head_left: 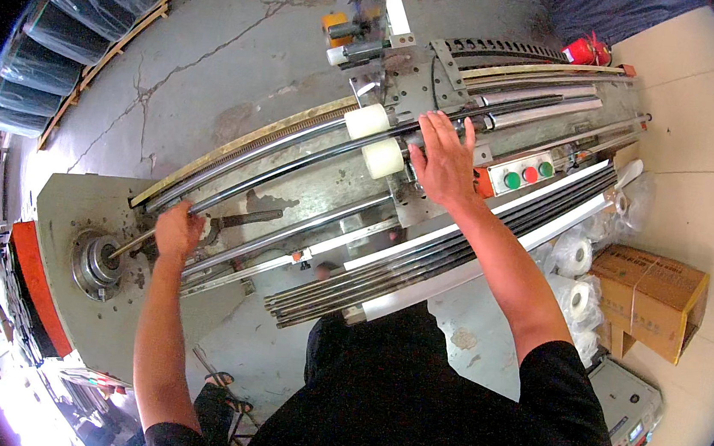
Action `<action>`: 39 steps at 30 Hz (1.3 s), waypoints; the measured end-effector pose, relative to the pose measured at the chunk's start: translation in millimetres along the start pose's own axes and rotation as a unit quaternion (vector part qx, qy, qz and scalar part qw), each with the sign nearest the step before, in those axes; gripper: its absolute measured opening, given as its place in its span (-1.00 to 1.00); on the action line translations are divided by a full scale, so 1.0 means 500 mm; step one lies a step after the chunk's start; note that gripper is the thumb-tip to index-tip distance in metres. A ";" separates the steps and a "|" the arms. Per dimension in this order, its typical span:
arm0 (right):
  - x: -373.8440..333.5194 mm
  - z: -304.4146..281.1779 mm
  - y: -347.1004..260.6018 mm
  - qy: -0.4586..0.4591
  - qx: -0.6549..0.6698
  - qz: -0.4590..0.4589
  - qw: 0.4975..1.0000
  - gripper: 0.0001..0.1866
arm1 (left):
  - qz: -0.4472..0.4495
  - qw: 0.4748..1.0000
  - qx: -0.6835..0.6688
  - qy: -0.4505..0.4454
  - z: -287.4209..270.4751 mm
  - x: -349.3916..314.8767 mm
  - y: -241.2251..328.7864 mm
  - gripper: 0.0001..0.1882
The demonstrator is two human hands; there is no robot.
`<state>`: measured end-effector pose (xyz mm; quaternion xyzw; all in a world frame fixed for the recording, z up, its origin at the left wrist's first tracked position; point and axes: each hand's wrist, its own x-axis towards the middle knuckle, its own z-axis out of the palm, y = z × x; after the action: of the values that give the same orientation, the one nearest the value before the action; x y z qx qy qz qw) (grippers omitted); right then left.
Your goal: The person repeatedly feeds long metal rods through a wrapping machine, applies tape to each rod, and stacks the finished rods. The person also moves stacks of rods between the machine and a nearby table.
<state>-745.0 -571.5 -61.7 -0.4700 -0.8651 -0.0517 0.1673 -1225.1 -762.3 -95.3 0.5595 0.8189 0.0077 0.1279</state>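
A long dark metal rod (280, 171) runs across the machine, its narrower left end reaching the round chuck (97, 265). My left hand (178, 232) is closed round the rod a short way from that chuck. My right hand (447, 163) lies palm down over the rod at the carriage, with its fingers stretched out and thumb apart. Just left of it, two cream-white rollers (381, 158) sit on either side of the rod. Whatever is under the right palm is hidden.
A panel with green and red push buttons (527, 174) is right of my right hand. Several dark rods (387, 265) lie on a rack close to my body. A cardboard box (650, 290) and plastic-wrapped rolls (574, 302) stand at right; wrapped black rolls (71, 19) are far left.
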 end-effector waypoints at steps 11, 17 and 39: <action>0.002 -0.006 0.009 -0.024 0.024 -0.026 0.999 -0.34 | -0.030 0.999 0.039 -0.010 0.007 0.022 0.142 -0.61; 0.012 -0.010 0.020 -0.063 0.063 -0.073 0.993 -0.31 | -0.023 0.996 0.046 -0.070 0.017 0.073 0.429 -0.61; 0.001 -0.009 0.030 -0.032 0.079 -0.021 0.996 -0.35 | -0.015 0.999 -0.005 -0.036 0.016 0.042 0.202 -0.63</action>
<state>-731.8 -564.2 -58.2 -0.4386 -0.8810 0.0287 0.1749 -1138.4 -706.2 -91.3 0.5462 0.8220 -0.0102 0.1607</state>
